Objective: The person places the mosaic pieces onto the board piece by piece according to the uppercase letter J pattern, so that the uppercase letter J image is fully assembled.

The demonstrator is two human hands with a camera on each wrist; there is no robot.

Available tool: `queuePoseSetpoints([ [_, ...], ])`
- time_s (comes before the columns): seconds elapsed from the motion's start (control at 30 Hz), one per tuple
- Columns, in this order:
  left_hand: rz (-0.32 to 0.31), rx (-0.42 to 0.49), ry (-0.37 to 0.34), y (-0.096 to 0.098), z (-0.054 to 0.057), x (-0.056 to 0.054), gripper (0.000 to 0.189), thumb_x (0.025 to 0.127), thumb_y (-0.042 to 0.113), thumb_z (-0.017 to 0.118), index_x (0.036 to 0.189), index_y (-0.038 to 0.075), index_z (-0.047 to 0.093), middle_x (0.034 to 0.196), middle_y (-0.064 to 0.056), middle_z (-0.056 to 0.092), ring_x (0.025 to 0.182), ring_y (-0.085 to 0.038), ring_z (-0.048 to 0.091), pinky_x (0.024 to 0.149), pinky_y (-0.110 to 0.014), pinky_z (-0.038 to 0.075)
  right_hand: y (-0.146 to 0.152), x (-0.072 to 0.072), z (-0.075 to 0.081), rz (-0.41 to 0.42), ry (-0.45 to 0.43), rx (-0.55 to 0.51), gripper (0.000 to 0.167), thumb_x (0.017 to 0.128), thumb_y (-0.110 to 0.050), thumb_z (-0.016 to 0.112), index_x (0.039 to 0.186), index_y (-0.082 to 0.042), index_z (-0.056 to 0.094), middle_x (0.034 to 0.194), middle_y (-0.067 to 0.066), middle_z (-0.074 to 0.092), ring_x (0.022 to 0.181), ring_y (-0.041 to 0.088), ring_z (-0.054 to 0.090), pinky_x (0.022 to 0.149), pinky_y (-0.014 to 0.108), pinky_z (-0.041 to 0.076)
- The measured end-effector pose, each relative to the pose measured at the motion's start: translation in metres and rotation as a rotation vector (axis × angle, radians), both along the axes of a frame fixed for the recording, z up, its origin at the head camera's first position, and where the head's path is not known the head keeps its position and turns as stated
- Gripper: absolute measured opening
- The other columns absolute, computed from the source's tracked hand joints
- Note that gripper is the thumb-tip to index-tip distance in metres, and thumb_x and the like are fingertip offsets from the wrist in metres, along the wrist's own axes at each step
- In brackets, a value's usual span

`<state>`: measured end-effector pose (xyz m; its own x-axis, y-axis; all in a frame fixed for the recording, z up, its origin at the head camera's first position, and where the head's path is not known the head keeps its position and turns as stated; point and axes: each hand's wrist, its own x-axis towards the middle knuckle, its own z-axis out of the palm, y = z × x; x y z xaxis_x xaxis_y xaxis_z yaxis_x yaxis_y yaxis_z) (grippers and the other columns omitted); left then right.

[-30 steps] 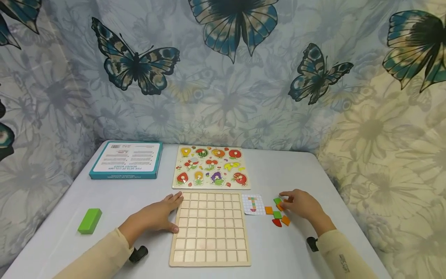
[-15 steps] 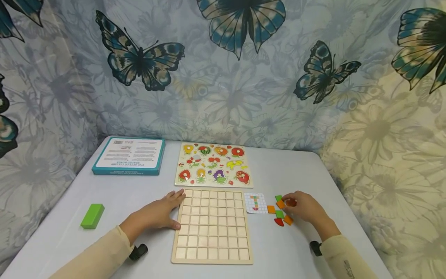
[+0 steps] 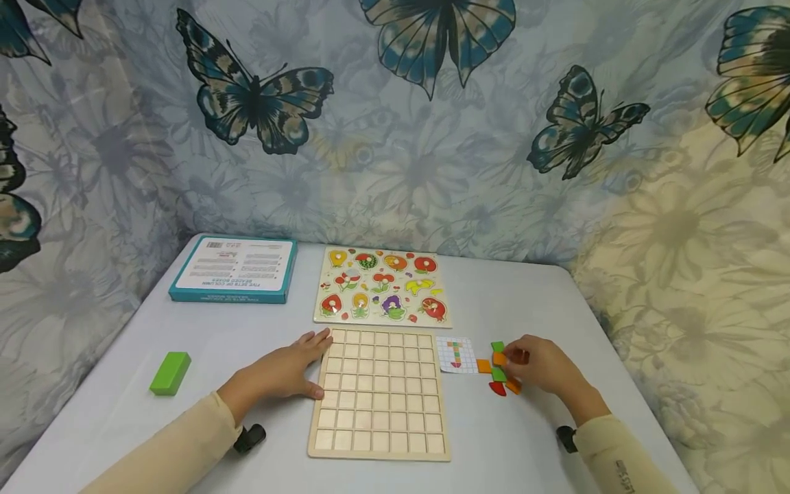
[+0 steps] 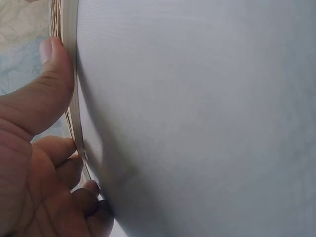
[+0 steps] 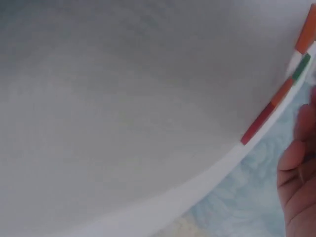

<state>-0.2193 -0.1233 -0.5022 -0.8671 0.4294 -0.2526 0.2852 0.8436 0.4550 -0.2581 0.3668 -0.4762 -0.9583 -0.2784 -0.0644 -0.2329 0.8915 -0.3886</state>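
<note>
My left hand (image 3: 286, 368) rests along the left edge of a wooden grid board (image 3: 379, 446), fingers and thumb spread. In the left wrist view, its thumb (image 4: 57, 74) lies against the board's side. On the right, my right hand (image 3: 540, 366) bends over a cluster of small tiles. Its thumb and fingertips pinch the right side of an orange square tile (image 3: 498, 359). One green tile (image 3: 497, 346) lies behind that tile and another green tile (image 3: 498, 374) in front. Nearby are a left orange tile (image 3: 484, 366), a red rounded piece (image 3: 497, 389) and a partly hidden lower orange tile (image 3: 513, 386).
A pattern card (image 3: 457, 355) lies between board and tiles. Behind the board is a fruit puzzle (image 3: 382, 285). A teal-edged box (image 3: 233, 269) sits at the back left, and a green block (image 3: 170, 373) stands at the left.
My right hand has drawn back from the rear green tile and turned the orange tile straighter. The left hand stays at the board's edge. The head view has shifted slightly.
</note>
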Motion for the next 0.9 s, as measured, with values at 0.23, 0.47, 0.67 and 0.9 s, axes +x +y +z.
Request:
queuePoseSetpoints([
  [0.23,-0.007,-0.021,0.012,0.003,0.003,-0.004,0.107,0.072,0.047,0.082,0.156,0.01,0.027,0.163,0.002,0.013,0.147,-0.029,0.013,0.112,-0.051,0.024,-0.067,-0.009,0.016,0.089,-0.023,-0.036,0.02,0.081,-0.026,0.08,0.099,-0.018,0.074,0.08,-0.008,0.056,0.069,0.014,0.051,0.058,0.029,0.047],
  [0.47,-0.01,-0.039,0.032,0.004,0.002,-0.001,0.106,0.071,0.049,0.082,0.155,0.009,0.029,0.162,0.0,0.016,0.147,-0.03,0.015,0.111,-0.053,0.026,-0.175,-0.02,0.018,0.362,0.023,0.07,0.021,0.083,-0.035,0.079,0.098,-0.02,0.077,0.078,-0.016,0.059,0.07,0.004,0.053,0.065,0.025,0.047],
  [0.67,-0.009,-0.026,0.031,0.006,0.002,0.0,0.106,0.071,0.049,0.082,0.154,0.009,0.031,0.162,0.0,0.018,0.147,-0.032,0.015,0.11,-0.055,0.028,-0.218,-0.021,0.009,0.381,-0.003,0.123,0.019,0.084,-0.033,0.078,0.098,-0.02,0.077,0.082,-0.015,0.061,0.073,0.004,0.053,0.069,0.025,0.048],
  [0.9,0.007,-0.025,0.021,0.006,0.007,0.001,0.105,0.071,0.047,0.083,0.154,0.01,0.031,0.162,0.001,0.017,0.147,-0.032,0.014,0.11,-0.055,0.027,-0.234,-0.023,0.0,0.361,0.005,0.149,0.024,0.084,-0.036,0.078,0.101,-0.019,0.077,0.079,-0.016,0.061,0.071,0.003,0.054,0.065,0.023,0.047],
])
